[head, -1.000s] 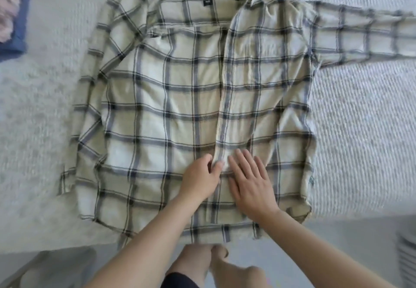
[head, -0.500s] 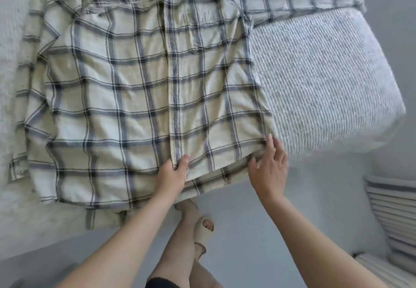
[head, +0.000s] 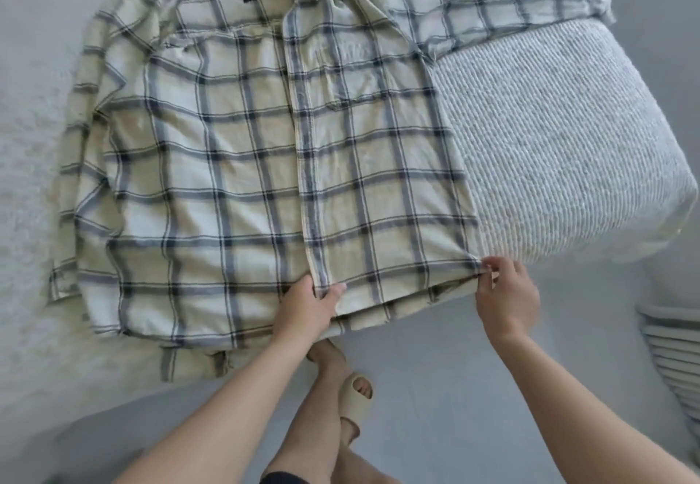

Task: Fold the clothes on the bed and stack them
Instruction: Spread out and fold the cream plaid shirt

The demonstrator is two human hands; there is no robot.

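Plaid shirt flat on bed, hem at near edge | L hand grips placket bottom | R hand pinches hem corner | R sleeve reaches bed's far-right corner, collar cut off at top

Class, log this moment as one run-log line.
stage: flattening | item: cream plaid button-up shirt on bed | left hand: grips front placket | right hand: pinches hem corner

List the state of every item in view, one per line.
Cream plaid flannel shirt: spread flat, front up, unfolded.
Shirt's right-hand sleeve: stretched out sideways.
White ribbed bedspread: under the shirt.
Left hand: grips the front placket at the hem.
Right hand: pinches the hem corner.
Beige foam slide sandal: worn.
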